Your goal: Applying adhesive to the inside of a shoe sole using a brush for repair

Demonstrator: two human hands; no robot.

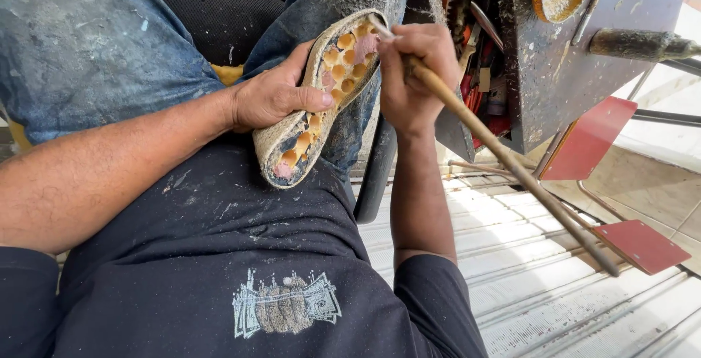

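Head view: left hand [274, 96] grips a shoe sole [321, 98] w/ thumb across its honeycomb underside, propped on the person's lap against the jeans [87, 44]. Right hand [412, 73] is fisted round a long brush [504, 155], tip touching the sole's top end. Red pedals [588, 139] at right.

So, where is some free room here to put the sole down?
The pale ribbed floor between the right forearm and the red plates is bare. The dark shirt front below the sole is open too. Crowded: the tool-filled box beside the right hand.
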